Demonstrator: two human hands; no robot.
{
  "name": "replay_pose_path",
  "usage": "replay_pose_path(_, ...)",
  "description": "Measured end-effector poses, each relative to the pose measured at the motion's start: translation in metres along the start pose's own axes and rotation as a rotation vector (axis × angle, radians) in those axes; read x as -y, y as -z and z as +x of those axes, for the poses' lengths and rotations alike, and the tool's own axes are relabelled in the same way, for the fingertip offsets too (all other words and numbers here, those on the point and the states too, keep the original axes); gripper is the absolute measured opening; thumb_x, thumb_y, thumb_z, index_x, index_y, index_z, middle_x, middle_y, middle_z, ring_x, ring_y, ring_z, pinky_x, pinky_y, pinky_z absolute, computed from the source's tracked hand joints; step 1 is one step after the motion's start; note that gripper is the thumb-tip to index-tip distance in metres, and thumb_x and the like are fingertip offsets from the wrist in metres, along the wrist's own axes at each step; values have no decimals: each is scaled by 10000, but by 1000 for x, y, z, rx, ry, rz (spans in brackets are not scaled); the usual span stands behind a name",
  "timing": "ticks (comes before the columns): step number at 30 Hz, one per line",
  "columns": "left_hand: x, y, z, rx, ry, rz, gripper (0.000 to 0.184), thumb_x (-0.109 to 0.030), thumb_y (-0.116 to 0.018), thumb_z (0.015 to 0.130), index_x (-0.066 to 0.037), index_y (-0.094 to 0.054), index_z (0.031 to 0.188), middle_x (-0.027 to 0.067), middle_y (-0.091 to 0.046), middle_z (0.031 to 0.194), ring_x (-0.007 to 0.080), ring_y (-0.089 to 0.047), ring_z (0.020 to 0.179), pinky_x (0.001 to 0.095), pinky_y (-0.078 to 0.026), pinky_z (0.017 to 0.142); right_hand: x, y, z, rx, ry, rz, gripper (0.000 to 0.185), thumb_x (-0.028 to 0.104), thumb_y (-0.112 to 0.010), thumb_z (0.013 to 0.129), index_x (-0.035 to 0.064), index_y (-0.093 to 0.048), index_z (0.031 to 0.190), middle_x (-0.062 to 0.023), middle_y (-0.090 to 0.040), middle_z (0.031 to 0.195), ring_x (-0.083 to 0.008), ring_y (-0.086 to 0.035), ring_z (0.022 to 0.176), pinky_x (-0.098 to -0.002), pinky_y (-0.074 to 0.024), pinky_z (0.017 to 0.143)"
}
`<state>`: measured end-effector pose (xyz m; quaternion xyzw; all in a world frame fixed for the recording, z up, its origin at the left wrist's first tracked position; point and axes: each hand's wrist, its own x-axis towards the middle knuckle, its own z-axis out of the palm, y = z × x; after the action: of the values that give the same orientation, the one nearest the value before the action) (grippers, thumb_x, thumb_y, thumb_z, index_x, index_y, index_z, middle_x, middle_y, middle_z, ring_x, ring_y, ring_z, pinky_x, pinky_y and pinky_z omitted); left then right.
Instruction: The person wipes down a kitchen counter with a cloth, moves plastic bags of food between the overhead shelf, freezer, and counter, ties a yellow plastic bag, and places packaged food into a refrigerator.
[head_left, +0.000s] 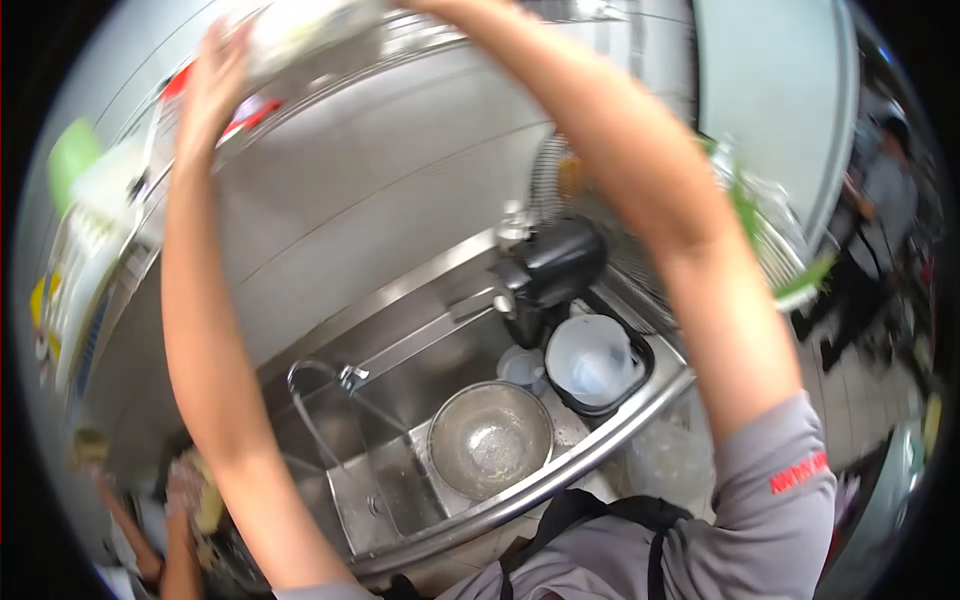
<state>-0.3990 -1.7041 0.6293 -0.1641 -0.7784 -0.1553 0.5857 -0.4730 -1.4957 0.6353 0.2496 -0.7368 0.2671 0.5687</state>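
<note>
Both my arms reach up to a wire shelf (445, 35) on the wall. My left hand (222, 75) presses its fingers against the left side of a pale, see-through container (315, 38), blurred by motion. At the top edge, beside the container's right end, my right hand is almost wholly cut off, and its fingers are hidden. Red items (250, 115) lie on the shelf by my left wrist.
Below is a steel sink (400, 485) with a faucet (350, 377), a large metal bowl (490, 440) and a white bucket (590, 355). A co-worker's gloved hands (185, 485) are at lower left; another person (885, 210) stands far right.
</note>
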Motion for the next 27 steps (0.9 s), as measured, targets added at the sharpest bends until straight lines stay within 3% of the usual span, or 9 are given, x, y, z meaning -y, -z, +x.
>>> replay_pose_path(2,-7,6,-38,-47,66,-30,586,-412,-484,868,-9,-386,1281,204,-469,1235,268,-481,1120,343,-366,926,12,-5,-17,-73,-82,78,324,351,-444,820,67,-599,811,-147,-584,925,-286,-557,834,-410,-471,682)
replay_pose_path(5,-68,14,-130,-80,75,-252,388,-131,-459,907,21,-403,1260,165,-484,1230,207,-489,1104,304,-384,917,45,33,-122,-537,199,256,93,133,-609,616,59,-587,669,-153,-532,856,-305,-509,792,-393,-449,619)
replay_pose_path(8,-94,-3,-233,-44,322,-429,291,-69,-444,907,67,-488,1161,152,-563,1113,202,-538,1013,306,-410,886,50,71,-219,-227,210,440,92,107,-633,605,110,-568,670,-47,-550,889,-244,-504,772,-341,-451,613)
replay_pose_path(12,-147,-34,-368,460,638,-621,146,-68,-542,844,58,-615,850,79,-615,778,127,-540,716,252,-433,648,22,137,-344,292,-43,677,136,196,-601,784,65,-566,780,-60,-573,862,-224,-552,753,-338,-469,603)
replay_pose_path(15,-199,-51,-459,729,849,-774,104,-63,-573,827,18,-618,779,59,-630,722,111,-572,683,248,-447,632,-20,208,-449,838,-438,784,229,282,-583,828,55,-615,814,-67,-591,749,-200,-558,713,-327,-447,627)
replay_pose_path(18,-266,-64,-496,956,1038,-817,116,-80,-590,821,21,-612,769,92,-650,743,137,-617,716,255,-463,657,-49,299,-566,950,-924,563,352,373,-541,844,44,-609,739,-106,-577,624,-225,-566,615,-340,-432,581)
replay_pose_path(20,-304,-85,-512,1083,667,-781,144,-113,-573,834,22,-617,858,117,-656,774,181,-630,724,268,-468,688,-52,364,-642,1191,-1197,99,360,373,-487,849,49,-624,772,-163,-624,777,-346,-595,807,-444,-461,705)
replay_pose_path(22,-361,-99,-501,1148,454,-821,223,-175,-549,838,-41,-615,1003,148,-607,1029,297,-573,973,325,-449,814,-54,426,-700,1375,-1388,-32,325,367,-538,812,87,-640,941,-183,-621,912,-352,-578,903,-437,-452,799)
replay_pose_path(27,-490,-128,-471,1362,223,-943,247,-176,-570,833,-6,-602,1009,139,-604,1048,256,-577,988,314,-446,816,-61,535,-765,1402,-1459,-137,355,313,-584,788,79,-599,1055,-179,-579,1051,-333,-535,1008,-420,-430,846)
